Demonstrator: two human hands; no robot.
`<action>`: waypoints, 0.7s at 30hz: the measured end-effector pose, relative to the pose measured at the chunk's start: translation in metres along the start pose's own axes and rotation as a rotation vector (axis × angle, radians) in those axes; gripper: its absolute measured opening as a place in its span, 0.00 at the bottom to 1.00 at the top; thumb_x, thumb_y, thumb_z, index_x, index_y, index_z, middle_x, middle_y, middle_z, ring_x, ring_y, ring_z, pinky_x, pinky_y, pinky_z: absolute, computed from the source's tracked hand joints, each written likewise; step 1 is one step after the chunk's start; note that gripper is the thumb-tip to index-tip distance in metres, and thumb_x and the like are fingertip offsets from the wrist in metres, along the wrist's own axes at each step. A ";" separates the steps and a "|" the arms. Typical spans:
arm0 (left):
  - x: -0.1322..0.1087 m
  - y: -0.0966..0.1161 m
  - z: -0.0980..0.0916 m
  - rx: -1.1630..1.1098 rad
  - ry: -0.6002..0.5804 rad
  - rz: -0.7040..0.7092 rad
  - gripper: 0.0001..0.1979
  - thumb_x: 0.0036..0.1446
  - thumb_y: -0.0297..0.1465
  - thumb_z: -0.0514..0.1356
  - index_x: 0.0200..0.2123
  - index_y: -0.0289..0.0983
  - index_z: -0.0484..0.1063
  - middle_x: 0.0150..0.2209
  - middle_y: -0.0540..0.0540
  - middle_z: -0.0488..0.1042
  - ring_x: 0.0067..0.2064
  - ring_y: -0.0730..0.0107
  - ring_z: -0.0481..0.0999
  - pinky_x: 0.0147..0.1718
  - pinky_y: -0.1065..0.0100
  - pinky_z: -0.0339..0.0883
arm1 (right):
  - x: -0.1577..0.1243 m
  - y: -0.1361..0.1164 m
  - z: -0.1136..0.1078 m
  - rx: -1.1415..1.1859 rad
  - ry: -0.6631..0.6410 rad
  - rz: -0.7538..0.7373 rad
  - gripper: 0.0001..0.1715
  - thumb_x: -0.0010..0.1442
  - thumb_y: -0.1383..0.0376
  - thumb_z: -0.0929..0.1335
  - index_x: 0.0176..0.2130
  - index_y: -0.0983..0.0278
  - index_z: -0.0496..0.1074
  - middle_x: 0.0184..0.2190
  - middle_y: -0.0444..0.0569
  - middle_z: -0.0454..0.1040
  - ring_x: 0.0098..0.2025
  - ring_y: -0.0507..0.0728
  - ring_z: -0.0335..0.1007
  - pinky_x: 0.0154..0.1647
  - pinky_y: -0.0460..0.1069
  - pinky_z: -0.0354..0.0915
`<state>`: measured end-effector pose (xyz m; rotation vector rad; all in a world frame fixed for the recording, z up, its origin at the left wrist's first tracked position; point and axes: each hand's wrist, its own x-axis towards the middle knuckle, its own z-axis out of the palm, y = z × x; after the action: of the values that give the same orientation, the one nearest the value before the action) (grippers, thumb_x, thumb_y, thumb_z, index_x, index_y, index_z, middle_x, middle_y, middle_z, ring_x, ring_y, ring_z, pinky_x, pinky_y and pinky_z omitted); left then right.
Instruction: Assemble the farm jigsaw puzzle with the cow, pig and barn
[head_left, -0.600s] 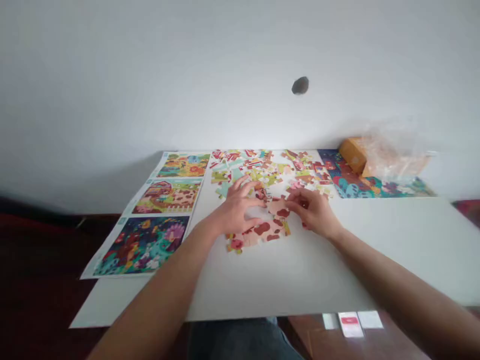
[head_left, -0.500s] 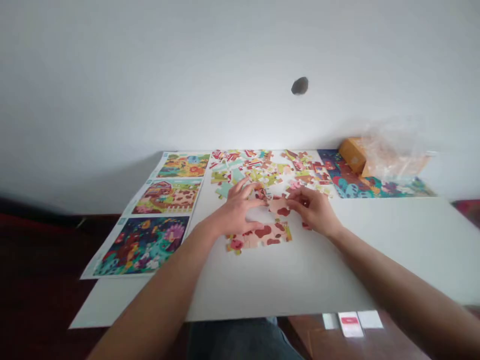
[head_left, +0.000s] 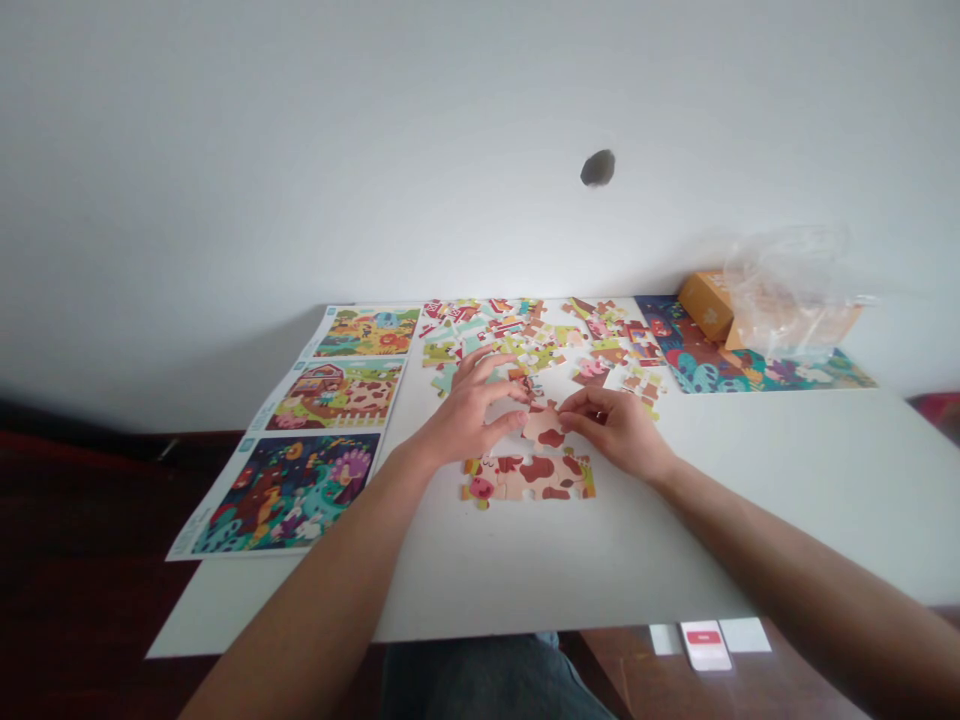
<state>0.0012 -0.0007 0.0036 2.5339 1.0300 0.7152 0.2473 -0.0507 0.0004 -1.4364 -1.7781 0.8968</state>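
A joined strip of puzzle pieces [head_left: 534, 476], pink with dark red patches, lies on the white table [head_left: 570, 560] in front of me. Just above it both hands pinch a single pink and red piece [head_left: 545, 428]. My left hand [head_left: 471, 408] grips its left edge with thumb and bent fingers. My right hand [head_left: 616, 426] grips its right edge, fingers curled. Behind the hands lies a heap of several loose puzzle pieces [head_left: 525, 335].
A sheet with three picture prints [head_left: 319, 425] lies along the table's left side. A finished colourful puzzle [head_left: 720, 365] sits at the back right under an orange box [head_left: 706, 303] and a clear plastic bag [head_left: 795, 290]. White cards [head_left: 705, 640] lie on the floor.
Both hands drew closer together on the single piece, above the strip. The strip now shows whole in front of the hands. The view shifted slightly.
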 end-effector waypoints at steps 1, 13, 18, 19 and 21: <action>0.000 0.001 0.000 -0.001 -0.010 0.001 0.11 0.62 0.39 0.60 0.37 0.40 0.79 0.65 0.45 0.61 0.69 0.49 0.48 0.68 0.46 0.45 | 0.000 -0.001 0.003 -0.006 -0.017 0.009 0.11 0.60 0.57 0.70 0.37 0.62 0.78 0.27 0.44 0.78 0.25 0.51 0.66 0.27 0.46 0.61; -0.001 -0.003 -0.008 -0.008 -0.141 -0.019 0.12 0.56 0.37 0.64 0.23 0.39 0.78 0.65 0.49 0.61 0.69 0.43 0.46 0.67 0.41 0.44 | 0.005 -0.001 0.019 -0.226 -0.030 -0.097 0.09 0.62 0.58 0.70 0.39 0.58 0.78 0.29 0.43 0.75 0.27 0.50 0.64 0.31 0.46 0.59; -0.003 -0.007 -0.008 0.027 -0.146 -0.036 0.13 0.53 0.39 0.67 0.23 0.38 0.75 0.65 0.47 0.60 0.70 0.40 0.44 0.66 0.40 0.45 | 0.006 -0.002 0.019 -0.266 -0.027 -0.120 0.08 0.63 0.59 0.69 0.39 0.58 0.78 0.30 0.44 0.75 0.29 0.51 0.65 0.33 0.47 0.59; -0.003 -0.007 -0.008 0.034 -0.137 -0.039 0.13 0.53 0.40 0.67 0.23 0.38 0.74 0.66 0.47 0.60 0.70 0.40 0.44 0.66 0.40 0.45 | 0.006 -0.002 0.020 -0.272 -0.029 -0.127 0.08 0.63 0.59 0.69 0.39 0.58 0.78 0.31 0.44 0.75 0.30 0.51 0.65 0.33 0.47 0.59; -0.003 -0.006 -0.008 0.042 -0.125 -0.035 0.13 0.51 0.41 0.68 0.27 0.39 0.75 0.67 0.45 0.57 0.70 0.41 0.44 0.67 0.41 0.45 | 0.006 -0.002 0.020 -0.285 -0.032 -0.135 0.07 0.63 0.60 0.69 0.39 0.58 0.78 0.31 0.44 0.75 0.30 0.51 0.66 0.34 0.47 0.60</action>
<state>-0.0089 0.0018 0.0068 2.5528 1.0550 0.5234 0.2285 -0.0470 -0.0085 -1.4591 -2.0638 0.6184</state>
